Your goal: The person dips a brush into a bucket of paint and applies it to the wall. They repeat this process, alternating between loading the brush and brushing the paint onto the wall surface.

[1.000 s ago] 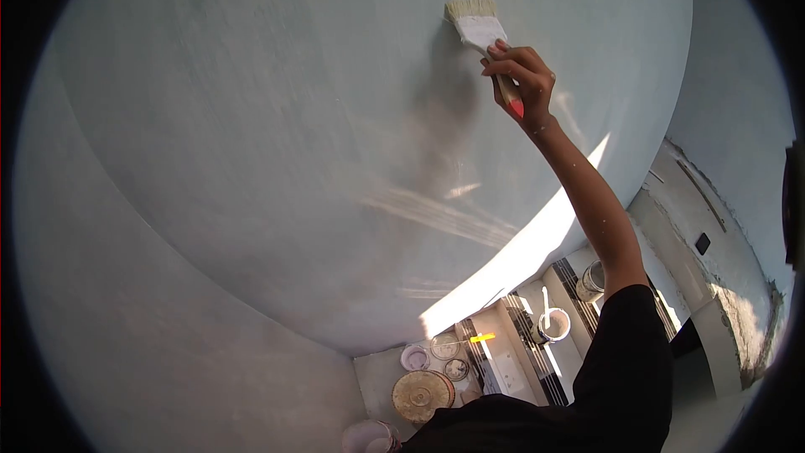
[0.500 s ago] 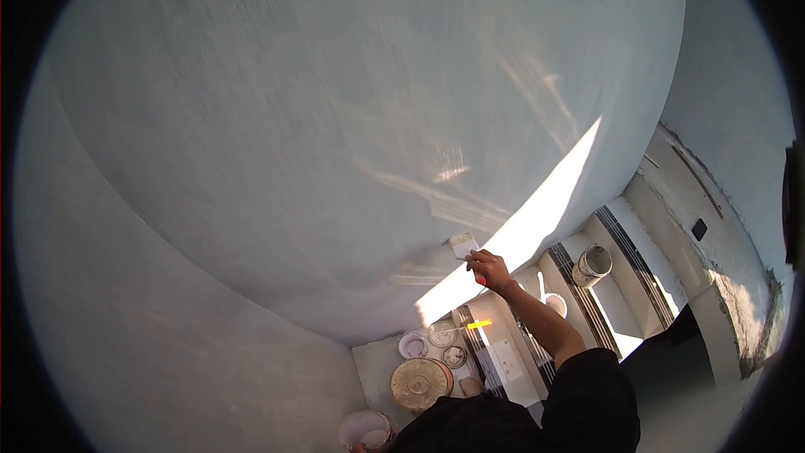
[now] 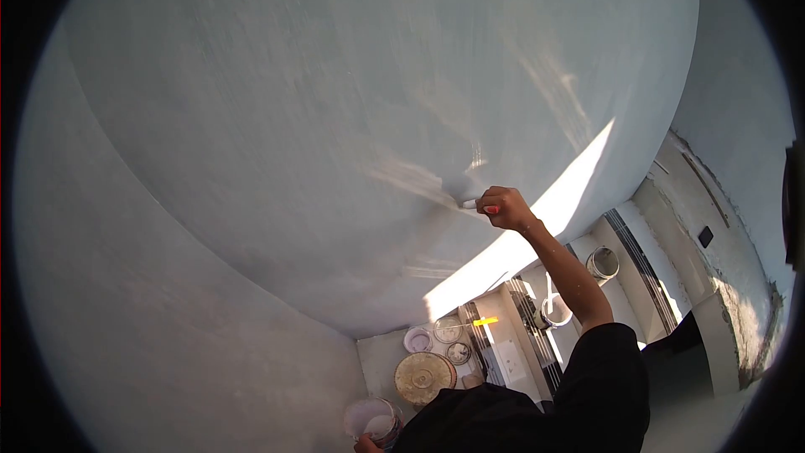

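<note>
My right hand [image 3: 506, 208] is closed around the handle of a paintbrush [image 3: 470, 204], whose head is at the pale blue-grey wall [image 3: 319, 134]. The brush is seen edge-on, and the bristles are hard to make out. A red-orange patch shows at the grip. At the bottom edge, my left hand [image 3: 366, 445] is partly cut off by the frame. Its fingers are closed over the rim of a paint bucket [image 3: 359, 412], which has pale paint in it.
A large lidded bucket [image 3: 423, 379] stands below, beside a small tub [image 3: 418, 340] and open tins. A yellow-handled tool [image 3: 485, 321] lies near the stairs [image 3: 511, 361]. On the steps are a white pot [image 3: 555, 310] and a metal can [image 3: 602, 262]. Bright sunlight [image 3: 537, 243] crosses the wall.
My right hand has moved up the wall with the paintbrush, and the wrist has turned so the brush shows edge-on. More of my left hand and the bucket is in view.
</note>
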The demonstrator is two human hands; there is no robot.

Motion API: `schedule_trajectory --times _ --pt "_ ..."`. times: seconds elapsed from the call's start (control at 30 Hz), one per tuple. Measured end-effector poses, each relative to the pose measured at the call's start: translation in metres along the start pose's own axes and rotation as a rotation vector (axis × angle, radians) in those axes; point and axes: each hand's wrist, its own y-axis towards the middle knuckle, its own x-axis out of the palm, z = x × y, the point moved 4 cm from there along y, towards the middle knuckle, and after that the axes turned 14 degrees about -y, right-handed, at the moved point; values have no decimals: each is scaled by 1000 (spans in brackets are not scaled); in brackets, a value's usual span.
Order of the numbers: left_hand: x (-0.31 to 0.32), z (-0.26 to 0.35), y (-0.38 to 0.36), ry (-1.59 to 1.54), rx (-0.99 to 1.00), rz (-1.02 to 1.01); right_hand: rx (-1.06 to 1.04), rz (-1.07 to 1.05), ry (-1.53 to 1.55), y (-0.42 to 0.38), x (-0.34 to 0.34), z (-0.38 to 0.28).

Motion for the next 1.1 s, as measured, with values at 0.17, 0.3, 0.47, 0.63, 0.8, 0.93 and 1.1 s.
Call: schedule_trajectory --times 0.17,0.3,0.47,0.63,0.8,0.93,1.1 --pt "-3 -7 -19 -68 -121 49 -95 315 -38 85 -122 -15" --pt "16 24 -46 -125 -219 46 -207 567 -206 150 -217 -42" --pt "28 59 -66 -132 -316 75 -301 1063 -389 231 -302 -47" --pt "29 54 -47 27 -63 -81 -391 1081 -371 270 -296 -92" --pt "31 27 0 90 160 -116 -289 788 -328 200 -133 -88" --pt "33 19 19 166 322 -133 -186 563 -221 83 -19 -98" --pt "37 -29 78 474 865 -151 -126 150 -180 2 41 -116"
